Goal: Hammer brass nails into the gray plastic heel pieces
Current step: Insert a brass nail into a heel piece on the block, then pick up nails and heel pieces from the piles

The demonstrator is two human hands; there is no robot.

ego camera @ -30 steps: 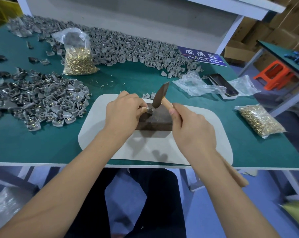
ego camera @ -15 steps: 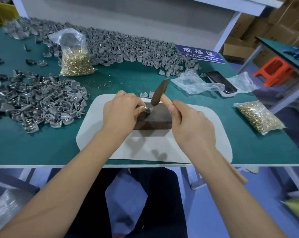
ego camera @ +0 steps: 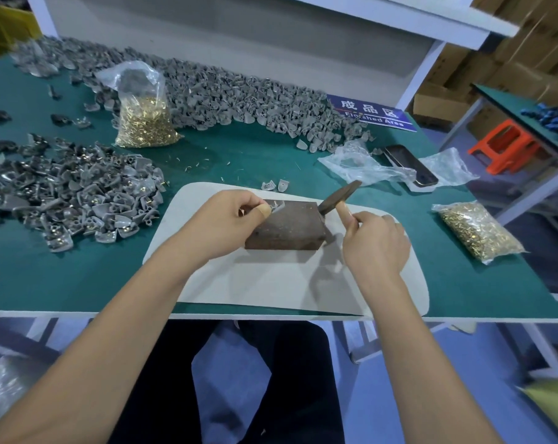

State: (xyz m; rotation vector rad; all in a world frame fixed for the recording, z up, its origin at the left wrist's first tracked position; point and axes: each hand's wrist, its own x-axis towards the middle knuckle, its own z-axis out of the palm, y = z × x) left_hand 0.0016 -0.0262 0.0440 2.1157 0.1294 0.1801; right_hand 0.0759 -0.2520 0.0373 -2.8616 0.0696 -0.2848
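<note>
White mat (ego camera: 271, 283) lay nearest me on the green table (ego camera: 31, 277), and a dark block (ego camera: 287, 229) sat on it. My left hand (ego camera: 226, 216) pinched a gray heel piece (ego camera: 276, 207) against the block's top left corner. My right hand (ego camera: 375, 241) was clenched round the hammer (ego camera: 338, 198) handle, the head tilted just right of the block, off the piece. Left of the mat lay a heap of nailed pieces (ego camera: 79, 200). A bag of brass nails (ego camera: 479, 232) rested to the right, another bag (ego camera: 143, 120) stood farther back left. Beyond stretched a long pile of gray pieces (ego camera: 239, 100), a phone (ego camera: 412, 165), and a blue sign (ego camera: 370, 113).
</note>
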